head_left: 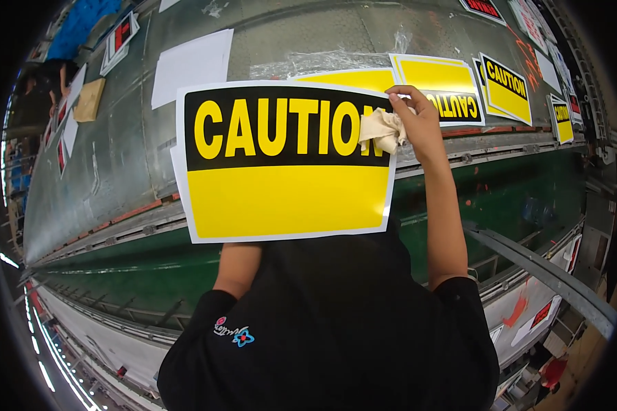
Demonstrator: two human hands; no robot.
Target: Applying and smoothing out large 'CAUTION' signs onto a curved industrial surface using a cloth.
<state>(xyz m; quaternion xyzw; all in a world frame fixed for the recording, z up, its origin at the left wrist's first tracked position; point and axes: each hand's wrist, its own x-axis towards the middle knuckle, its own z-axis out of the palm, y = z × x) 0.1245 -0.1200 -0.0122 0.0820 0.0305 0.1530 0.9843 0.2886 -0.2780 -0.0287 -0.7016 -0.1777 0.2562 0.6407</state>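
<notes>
A yellow and black sign (pixel 288 202) with a white border is held up in front of me, its printed face toward the view. At its upper right corner is my right hand (pixel 421 123), closed, with a crumpled cream cloth (pixel 384 130) bunched in the fingers. The cloth rests against the black band, and the fingertips are at the sign's edge. My left forearm (pixel 238 266) goes up behind the sign's lower edge, so the left hand and its fingers are hidden. A white sheet edge (pixel 179 175) shows behind the sign's left side.
Beyond lies a grey metal table (pixel 281 34) bearing white sheets (pixel 199 61), more yellow signs (pixel 435 72) and clear plastic film (pixel 322 60). A green conveyor belt (pixel 137 257) runs across below it. At right a metal bar (pixel 541 274) slants over. Another person (pixel 51 85) is at far left.
</notes>
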